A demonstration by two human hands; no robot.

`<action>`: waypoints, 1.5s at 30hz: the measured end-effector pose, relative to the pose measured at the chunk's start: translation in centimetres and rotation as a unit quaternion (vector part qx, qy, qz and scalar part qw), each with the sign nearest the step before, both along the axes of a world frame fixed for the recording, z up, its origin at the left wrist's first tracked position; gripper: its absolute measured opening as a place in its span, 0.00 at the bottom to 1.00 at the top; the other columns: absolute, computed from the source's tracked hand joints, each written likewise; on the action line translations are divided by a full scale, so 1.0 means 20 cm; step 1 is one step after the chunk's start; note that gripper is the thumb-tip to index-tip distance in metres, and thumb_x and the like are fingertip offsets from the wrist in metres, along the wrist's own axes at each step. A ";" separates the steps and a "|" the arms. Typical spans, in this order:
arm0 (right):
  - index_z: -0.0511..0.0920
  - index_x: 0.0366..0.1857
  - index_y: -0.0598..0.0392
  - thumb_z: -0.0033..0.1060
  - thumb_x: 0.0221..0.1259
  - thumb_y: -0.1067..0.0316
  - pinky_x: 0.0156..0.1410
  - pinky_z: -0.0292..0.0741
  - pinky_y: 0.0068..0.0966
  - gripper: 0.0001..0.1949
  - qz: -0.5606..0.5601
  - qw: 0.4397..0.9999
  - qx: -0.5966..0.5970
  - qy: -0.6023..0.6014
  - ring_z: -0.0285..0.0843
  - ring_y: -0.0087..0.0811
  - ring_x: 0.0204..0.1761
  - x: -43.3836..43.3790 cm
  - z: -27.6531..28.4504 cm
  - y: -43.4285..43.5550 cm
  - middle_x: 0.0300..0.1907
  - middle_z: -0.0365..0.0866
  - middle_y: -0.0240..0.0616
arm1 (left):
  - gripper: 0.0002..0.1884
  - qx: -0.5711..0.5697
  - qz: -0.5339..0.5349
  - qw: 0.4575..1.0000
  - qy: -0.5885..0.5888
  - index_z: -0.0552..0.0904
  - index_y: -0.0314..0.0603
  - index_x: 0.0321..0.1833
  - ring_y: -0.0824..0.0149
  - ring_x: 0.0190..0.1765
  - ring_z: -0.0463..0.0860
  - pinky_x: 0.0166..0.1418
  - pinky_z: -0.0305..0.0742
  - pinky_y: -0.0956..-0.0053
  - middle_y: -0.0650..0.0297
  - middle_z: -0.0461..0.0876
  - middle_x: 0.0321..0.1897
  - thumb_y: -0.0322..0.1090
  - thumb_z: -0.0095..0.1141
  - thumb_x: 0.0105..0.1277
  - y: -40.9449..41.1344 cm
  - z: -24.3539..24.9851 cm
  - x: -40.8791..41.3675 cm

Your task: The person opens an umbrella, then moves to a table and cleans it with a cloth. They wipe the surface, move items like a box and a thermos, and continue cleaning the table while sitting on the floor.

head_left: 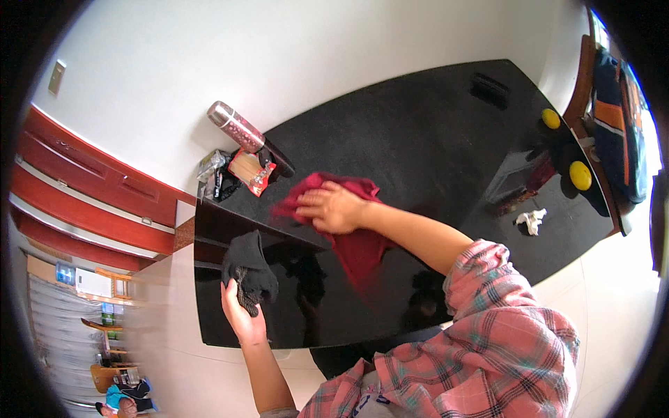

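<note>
My right hand (332, 208) presses flat, fingers spread, on a dark red cloth (360, 256) that lies over the glossy black tabletop (407, 141). Blur softens the cloth's left end and its lower tip. In my left hand (244, 316), near the table's front left corner, is a bunched dark grey cloth item (250, 261), with a patterned knit part by the thumb. Whether it touches the tabletop I cannot tell.
A pink patterned thermos flask (238, 128), a red-edged food packet (252, 171) and a plastic bag (213, 172) stand at the back left. Two yellow round objects (580, 175) and a crumpled white tissue (531, 221) lie rightward. A backpack (616, 125) sits beyond the right edge.
</note>
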State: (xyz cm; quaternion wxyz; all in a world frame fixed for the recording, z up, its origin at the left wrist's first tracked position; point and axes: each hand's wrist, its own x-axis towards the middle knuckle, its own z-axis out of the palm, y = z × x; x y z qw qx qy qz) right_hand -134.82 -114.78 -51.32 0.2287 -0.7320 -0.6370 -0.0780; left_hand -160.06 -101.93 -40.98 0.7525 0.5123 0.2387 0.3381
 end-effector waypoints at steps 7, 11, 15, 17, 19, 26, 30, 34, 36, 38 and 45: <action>0.65 0.62 0.39 0.33 0.61 0.50 0.69 0.45 0.45 0.24 -0.239 0.970 -0.045 0.025 0.49 0.33 0.70 0.78 0.00 0.07 0.68 0.56 0.35 | 0.11 0.036 0.028 0.998 0.048 0.74 0.38 0.45 0.71 0.40 0.77 0.46 0.71 0.77 0.65 0.78 0.38 0.34 0.49 0.62 -0.17 0.08 0.10; 0.66 0.61 0.43 0.36 0.60 0.52 0.69 0.47 0.45 0.24 -0.353 0.935 -0.018 0.021 0.52 0.33 0.69 0.94 -0.02 -0.06 0.66 0.58 0.36 | 0.07 0.053 0.015 0.996 0.065 0.73 0.38 0.43 0.73 0.40 0.76 0.47 0.71 0.78 0.65 0.77 0.38 0.31 0.49 0.64 -0.18 0.11 0.18; 0.64 0.62 0.50 0.37 0.59 0.52 0.69 0.45 0.48 0.26 -0.485 0.874 -0.018 0.027 0.50 0.34 0.69 1.02 -0.01 -0.29 0.67 0.57 0.38 | 0.08 0.092 0.001 0.993 0.077 0.73 0.37 0.44 0.74 0.43 0.74 0.49 0.69 0.78 0.66 0.75 0.39 0.32 0.49 0.65 -0.11 0.11 0.33; 0.62 0.63 0.52 0.36 0.60 0.52 0.69 0.45 0.50 0.27 -0.544 0.839 -0.016 0.010 0.48 0.34 0.70 1.03 -0.03 -0.44 0.68 0.55 0.38 | 0.09 0.124 -0.041 0.989 0.071 0.73 0.36 0.44 0.74 0.43 0.73 0.50 0.68 0.79 0.66 0.75 0.40 0.32 0.51 0.64 -0.05 0.10 0.47; 0.62 0.63 0.53 0.36 0.60 0.51 0.69 0.44 0.52 0.28 -0.580 0.814 -0.004 0.008 0.48 0.36 0.70 0.97 -0.04 -0.55 0.67 0.55 0.40 | 0.09 0.140 -0.078 0.985 0.062 0.73 0.36 0.44 0.75 0.43 0.73 0.49 0.68 0.80 0.67 0.75 0.39 0.31 0.53 0.63 0.01 0.10 0.63; 0.65 0.60 0.56 0.40 0.59 0.53 0.66 0.48 0.57 0.27 -0.676 0.736 0.009 -0.036 0.52 0.40 0.68 0.60 -0.04 -0.79 0.66 0.58 0.44 | 0.19 0.295 -0.051 0.950 0.087 0.77 0.33 0.42 0.75 0.32 0.75 0.37 0.70 0.79 0.66 0.78 0.34 0.41 0.64 0.55 0.37 -0.03 1.36; 0.64 0.61 0.56 0.42 0.58 0.53 0.66 0.49 0.57 0.27 -0.654 0.755 0.013 -0.044 0.52 0.40 0.68 0.35 -0.03 -0.88 0.66 0.58 0.44 | 0.18 0.501 0.001 0.857 0.120 0.78 0.37 0.40 0.66 0.41 0.80 0.48 0.72 0.73 0.60 0.82 0.36 0.41 0.65 0.52 0.45 -0.05 1.66; 0.63 0.62 0.57 0.41 0.59 0.55 0.67 0.48 0.56 0.27 -0.646 0.762 0.005 -0.036 0.51 0.39 0.68 0.26 0.00 -0.90 0.66 0.56 0.44 | 0.16 0.578 -0.003 0.803 0.145 0.78 0.41 0.41 0.63 0.43 0.81 0.48 0.73 0.70 0.60 0.82 0.37 0.40 0.64 0.52 0.51 -0.04 1.86; 0.63 0.62 0.57 0.41 0.59 0.55 0.67 0.47 0.55 0.27 -0.645 0.764 0.010 -0.029 0.50 0.39 0.69 0.27 0.00 -0.91 0.66 0.56 0.44 | 0.14 0.579 0.018 0.803 0.141 0.78 0.42 0.40 0.61 0.43 0.81 0.48 0.73 0.69 0.60 0.83 0.37 0.39 0.63 0.53 0.49 -0.03 1.89; 0.62 0.62 0.57 0.40 0.59 0.55 0.68 0.45 0.55 0.28 -0.645 0.764 0.007 -0.013 0.49 0.38 0.69 0.28 0.01 -0.91 0.67 0.56 0.44 | 0.14 0.555 0.013 0.822 0.128 0.78 0.41 0.38 0.63 0.41 0.81 0.47 0.73 0.70 0.60 0.83 0.35 0.39 0.63 0.53 0.55 -0.04 1.94; 0.61 0.63 0.54 0.38 0.59 0.54 0.68 0.45 0.55 0.28 -0.656 0.754 -0.015 -0.009 0.48 0.37 0.70 0.30 0.00 -0.94 0.68 0.53 0.42 | 0.07 0.146 -0.137 0.978 0.062 0.76 0.39 0.35 0.69 0.30 0.77 0.31 0.75 0.70 0.66 0.76 0.27 0.33 0.55 0.58 0.42 0.03 1.73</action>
